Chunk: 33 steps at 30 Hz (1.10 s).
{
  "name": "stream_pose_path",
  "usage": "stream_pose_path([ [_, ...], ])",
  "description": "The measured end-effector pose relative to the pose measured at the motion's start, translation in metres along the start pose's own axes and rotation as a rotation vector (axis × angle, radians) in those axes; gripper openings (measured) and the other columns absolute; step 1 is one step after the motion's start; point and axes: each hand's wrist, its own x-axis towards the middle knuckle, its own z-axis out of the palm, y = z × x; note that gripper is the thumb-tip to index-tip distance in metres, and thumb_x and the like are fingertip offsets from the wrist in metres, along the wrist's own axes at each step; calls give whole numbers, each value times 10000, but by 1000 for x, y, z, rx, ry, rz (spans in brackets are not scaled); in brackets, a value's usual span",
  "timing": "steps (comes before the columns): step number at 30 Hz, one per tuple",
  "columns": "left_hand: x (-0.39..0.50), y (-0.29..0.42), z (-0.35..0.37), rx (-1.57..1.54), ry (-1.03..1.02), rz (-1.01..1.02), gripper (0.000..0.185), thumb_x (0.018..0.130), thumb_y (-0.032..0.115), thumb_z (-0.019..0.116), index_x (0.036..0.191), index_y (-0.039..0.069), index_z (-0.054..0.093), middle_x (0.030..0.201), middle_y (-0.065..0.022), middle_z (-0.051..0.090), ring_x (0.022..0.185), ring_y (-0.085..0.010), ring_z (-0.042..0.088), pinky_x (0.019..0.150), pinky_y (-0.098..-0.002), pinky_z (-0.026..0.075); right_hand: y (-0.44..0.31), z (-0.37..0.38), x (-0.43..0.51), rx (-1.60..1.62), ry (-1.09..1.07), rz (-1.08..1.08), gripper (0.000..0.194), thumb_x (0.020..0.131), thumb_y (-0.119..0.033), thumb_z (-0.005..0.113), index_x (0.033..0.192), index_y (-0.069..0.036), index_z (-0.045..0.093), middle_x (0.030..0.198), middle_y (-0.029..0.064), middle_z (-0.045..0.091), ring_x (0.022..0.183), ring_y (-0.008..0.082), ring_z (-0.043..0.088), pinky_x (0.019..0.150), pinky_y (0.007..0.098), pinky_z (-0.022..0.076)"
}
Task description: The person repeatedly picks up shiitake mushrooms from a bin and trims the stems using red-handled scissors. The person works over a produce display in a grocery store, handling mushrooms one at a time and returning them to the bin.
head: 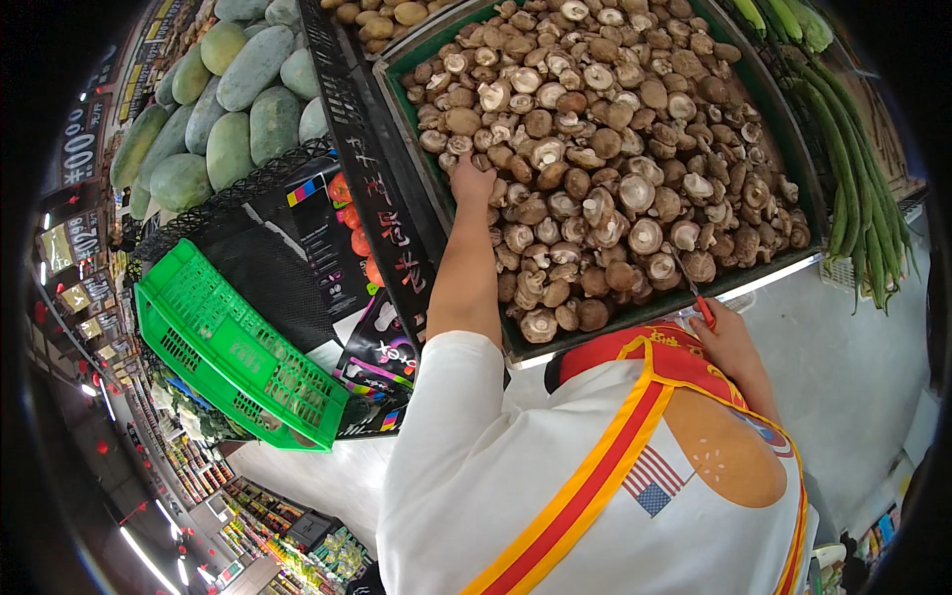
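Brown shiitake mushrooms (637, 193) fill a wide, shallow bin with a dark rim (807, 171) and green lining in front of me. My left hand (471, 181) reaches to the bin's left side, its fingers down among the mushrooms. Whether they have closed around one is hidden. Near the front right corner, my right hand (723, 333) grips the red handle of a narrow-bladed metal tool (684, 271), either scissors or a knife. Its blade lies over the front rim, with the tip among the mushrooms.
Left of the bin, a black divider (357, 126) separates off winter melons (230, 141) and a tilted green plastic basket (245, 357). Potatoes (378, 28) lie behind. Long green beans (855, 171) hang at the right. A red apron (602, 357) touches the bin's front.
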Motion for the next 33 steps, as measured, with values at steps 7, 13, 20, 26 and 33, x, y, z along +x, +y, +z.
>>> stream_pose_path([
  [7, -57, -17, -25, -1135, -193, 185, 554, 945, 163, 676, 1420, 18, 430, 1298, -190, 577, 1153, -326, 615, 941, -391, 561, -3, 5, 2, 27, 43, -53, 361, 914, -227, 631, 1154, 35, 566, 952, 304, 645, 957, 481, 607, 812, 487, 490],
  [13, -177, 14, -15, -1686, -804, 251, 502, 973, 149, 625, 1377, -26, 385, 1288, -199, 578, 1225, -365, 581, 1017, -407, 545, -46, -2, 13, -37, 117, -226, 475, 923, -251, 631, 1290, 19, 497, 1007, 279, 648, 959, 467, 610, 816, 483, 493],
  [20, -247, 49, 0, -1426, -799, 218, 504, 964, 290, 657, 1301, 39, 379, 1182, -145, 613, 1080, -324, 659, 896, -396, 565, -74, -22, 10, -461, 249, -224, 642, 837, -146, 705, 1398, -22, 417, 1168, 194, 591, 1102, 371, 571, 932, 443, 467],
  [26, -256, 54, 8, -1356, -784, 273, 363, 966, 284, 658, 1148, 52, 447, 1023, -114, 632, 881, -270, 700, 782, -378, 595, -69, -27, -3, -433, 193, -181, 665, 821, -101, 690, 1417, -24, 405, 1216, 210, 584, 1138, 377, 563, 980, 432, 460],
  [33, -265, 60, 12, -1078, -634, 493, 281, 973, 174, 635, 1183, 46, 498, 1022, -75, 610, 862, -236, 689, 743, -357, 596, -58, -22, -9, -402, 236, -232, 624, 865, -142, 669, 1404, 16, 399, 1248, 233, 570, 1152, 390, 559, 983, 439, 459],
])
